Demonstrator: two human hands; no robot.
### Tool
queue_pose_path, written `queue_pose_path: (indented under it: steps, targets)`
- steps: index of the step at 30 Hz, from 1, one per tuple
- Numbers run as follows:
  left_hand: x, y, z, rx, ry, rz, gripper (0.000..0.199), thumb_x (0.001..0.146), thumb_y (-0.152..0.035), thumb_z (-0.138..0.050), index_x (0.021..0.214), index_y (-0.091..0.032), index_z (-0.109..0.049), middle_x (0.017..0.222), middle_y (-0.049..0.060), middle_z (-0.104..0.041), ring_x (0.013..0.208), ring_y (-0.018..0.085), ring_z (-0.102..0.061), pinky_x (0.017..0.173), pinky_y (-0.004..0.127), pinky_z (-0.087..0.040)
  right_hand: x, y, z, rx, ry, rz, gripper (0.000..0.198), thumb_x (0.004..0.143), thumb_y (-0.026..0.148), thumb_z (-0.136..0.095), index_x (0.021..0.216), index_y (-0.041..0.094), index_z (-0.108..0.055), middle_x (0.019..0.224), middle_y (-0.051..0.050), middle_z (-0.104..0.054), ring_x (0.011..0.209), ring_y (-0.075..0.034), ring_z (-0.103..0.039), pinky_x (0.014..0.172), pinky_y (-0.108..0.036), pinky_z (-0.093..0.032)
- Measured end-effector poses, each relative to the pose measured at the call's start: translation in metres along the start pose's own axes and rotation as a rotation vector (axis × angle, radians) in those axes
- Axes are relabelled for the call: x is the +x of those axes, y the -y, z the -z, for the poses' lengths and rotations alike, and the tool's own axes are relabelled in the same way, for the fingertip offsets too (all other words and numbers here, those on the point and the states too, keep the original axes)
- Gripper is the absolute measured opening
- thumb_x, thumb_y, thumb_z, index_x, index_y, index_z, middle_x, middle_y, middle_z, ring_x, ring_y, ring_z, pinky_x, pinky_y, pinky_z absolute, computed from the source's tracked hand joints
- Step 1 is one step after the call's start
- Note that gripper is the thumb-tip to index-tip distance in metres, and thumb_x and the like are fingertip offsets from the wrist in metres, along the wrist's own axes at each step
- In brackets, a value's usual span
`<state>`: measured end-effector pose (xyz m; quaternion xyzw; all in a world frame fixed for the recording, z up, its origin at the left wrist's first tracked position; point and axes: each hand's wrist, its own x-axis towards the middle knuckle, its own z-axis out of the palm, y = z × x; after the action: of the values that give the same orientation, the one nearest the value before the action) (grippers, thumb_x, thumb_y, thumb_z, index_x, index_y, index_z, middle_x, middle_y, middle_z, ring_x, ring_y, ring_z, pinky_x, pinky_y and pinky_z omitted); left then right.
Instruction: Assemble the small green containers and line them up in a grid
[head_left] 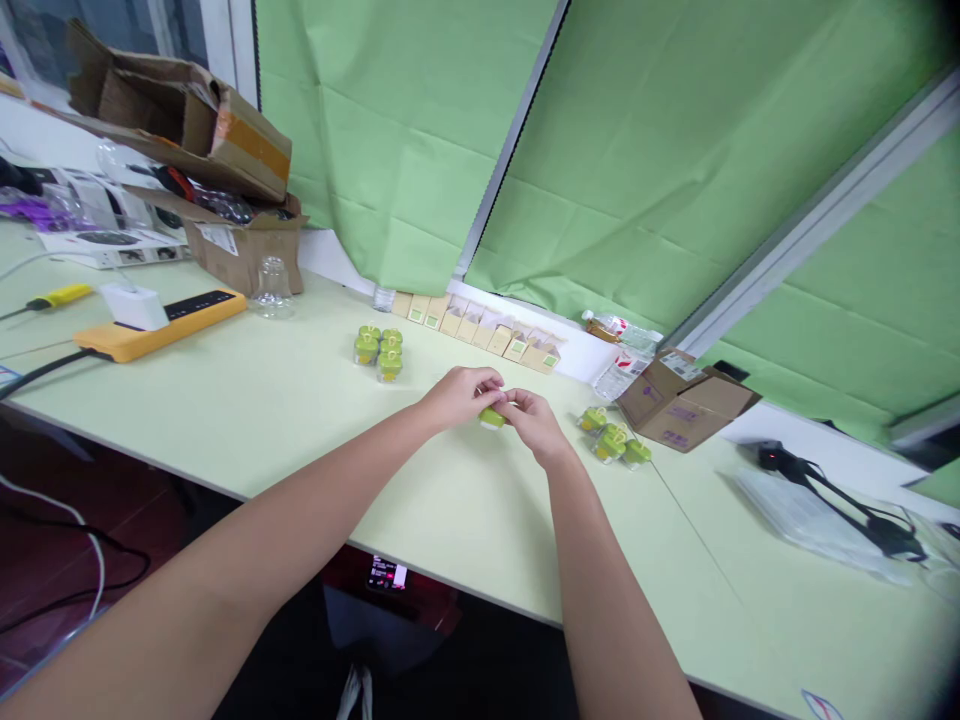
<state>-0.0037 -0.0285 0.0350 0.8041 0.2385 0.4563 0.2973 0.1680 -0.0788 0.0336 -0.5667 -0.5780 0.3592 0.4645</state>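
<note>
While the left hand [459, 398] and right hand [535, 420] meet, a small green-lidded container [492, 419] sits at their fingertips

As the left forearm [330, 490] slants in from the lower left and the right forearm [604, 550] climbs more steeply from the other side, the wrists angle inward and the hands almost touch, backs uppermost. Thumbs and fingers of both are closed in a pinch about the container, whose lid shows just below them; exactly which part each one grips is hidden, and whether its base rests on the table [465, 510] is impossible to tell. Just beyond the grip runs a row of small cardboard boxes [471, 322]. To its left, apart from the fingers, stands a left cluster of similar containers [389, 364]; nearer, to its right, is a right cluster [610, 442].
</note>
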Motion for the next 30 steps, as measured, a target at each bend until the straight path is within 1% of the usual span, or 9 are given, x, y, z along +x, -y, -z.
queue_pose_path:
  steps: [2, 6, 8, 10, 14, 18, 21, 25, 30]
  targets:
    - [0.004, 0.002, 0.019, 0.116, -0.053, 0.001, 0.021, 0.085, -0.034, -0.060, 0.100, -0.021, -0.067, 0.102, 0.005, -0.070, 0.090, 0.020, -0.065, 0.080, 0.031, -0.052, 0.003, -0.003, 0.000, -0.019, -0.071, 0.006, 0.033, 0.068, 0.046, -0.076, 0.079, 0.017, -0.065, 0.077, -0.002, -0.067, 0.071, -0.014, -0.060, 0.072, -0.029, -0.047]
    - [0.004, 0.021, 0.073, 0.432, -0.336, 0.135, 0.021, 0.084, -0.033, -0.059, 0.099, -0.020, -0.066, 0.110, 0.010, -0.064, 0.102, 0.026, -0.059, 0.094, 0.040, -0.046, 0.008, -0.006, 0.000, -0.002, -0.188, 0.026, 0.032, 0.068, 0.046, -0.075, 0.078, 0.018, -0.064, 0.075, -0.001, -0.067, 0.067, -0.014, -0.059, 0.068, -0.028, -0.047]
    - [-0.002, 0.033, 0.092, 0.554, -0.341, 0.171, 0.018, 0.085, -0.031, -0.057, 0.097, -0.021, -0.066, 0.110, 0.009, -0.063, 0.109, 0.027, -0.055, 0.097, 0.041, -0.044, 0.010, -0.006, -0.001, 0.003, -0.208, 0.042, 0.031, 0.068, 0.045, -0.075, 0.078, 0.019, -0.063, 0.074, -0.001, -0.066, 0.066, -0.014, -0.059, 0.066, -0.028, -0.047]
    - [-0.010, 0.040, 0.099, 0.621, -0.340, 0.163, 0.017, 0.087, -0.029, -0.054, 0.096, -0.020, -0.065, 0.109, 0.009, -0.063, 0.111, 0.028, -0.053, 0.099, 0.042, -0.042, 0.010, -0.007, -0.002, -0.007, -0.223, 0.058, 0.029, 0.069, 0.044, -0.074, 0.079, 0.019, -0.063, 0.074, -0.001, -0.066, 0.066, -0.014, -0.058, 0.066, -0.028, -0.047]
    - [-0.020, 0.034, 0.077, 0.626, -0.290, 0.000, 0.019, 0.089, -0.025, -0.048, 0.098, -0.019, -0.064, 0.106, 0.009, -0.063, 0.108, 0.026, -0.052, 0.099, 0.041, -0.041, 0.013, -0.010, 0.000, 0.012, -0.292, 0.068, 0.028, 0.070, 0.044, -0.072, 0.081, 0.020, -0.062, 0.075, -0.001, -0.065, 0.069, -0.015, -0.059, 0.067, -0.029, -0.049]
    - [-0.026, 0.018, 0.039, 0.526, -0.032, -0.205, 0.021, 0.092, -0.023, -0.044, 0.099, -0.019, -0.064, 0.102, 0.008, -0.063, 0.103, 0.023, -0.055, 0.094, 0.037, -0.043, 0.018, -0.012, 0.021, 0.111, -0.501, 0.074, 0.025, 0.069, 0.041, -0.067, 0.079, 0.020, -0.060, 0.078, -0.001, -0.064, 0.074, -0.015, -0.059, 0.067, -0.028, -0.052]
    - [-0.033, 0.013, 0.019, 0.467, 0.128, -0.256, 0.022, 0.092, -0.022, -0.043, 0.096, -0.020, -0.065, 0.101, 0.008, -0.064, 0.102, 0.023, -0.056, 0.093, 0.037, -0.044, 0.019, -0.017, 0.058, 0.246, -0.809, 0.066, 0.019, 0.067, 0.036, -0.061, 0.077, 0.020, -0.057, 0.079, -0.001, -0.061, 0.075, -0.016, -0.059, 0.063, -0.029, -0.055]
    - [-0.037, 0.016, 0.011, 0.419, 0.189, -0.238, 0.021, 0.091, -0.021, -0.044, 0.095, -0.020, -0.066, 0.099, 0.008, -0.065, 0.101, 0.023, -0.057, 0.092, 0.037, -0.044, 0.007, -0.029, 0.123, 0.452, -1.245, -0.026, 0.011, 0.067, 0.027, -0.053, 0.075, 0.023, -0.046, 0.075, 0.001, -0.054, 0.066, -0.015, -0.058, 0.055, -0.031, -0.057]
    - [-0.033, 0.025, 0.016, 0.356, 0.103, -0.176, 0.020, 0.089, -0.021, -0.046, 0.093, -0.021, -0.066, 0.098, 0.007, -0.065, 0.100, 0.022, -0.057, 0.091, 0.036, -0.045, -0.019, -0.047, 0.174, 0.444, -1.318, -0.108, 0.010, 0.072, 0.023, -0.046, 0.075, 0.024, -0.036, 0.072, 0.002, -0.049, 0.056, -0.013, -0.058, 0.050, -0.031, -0.058]
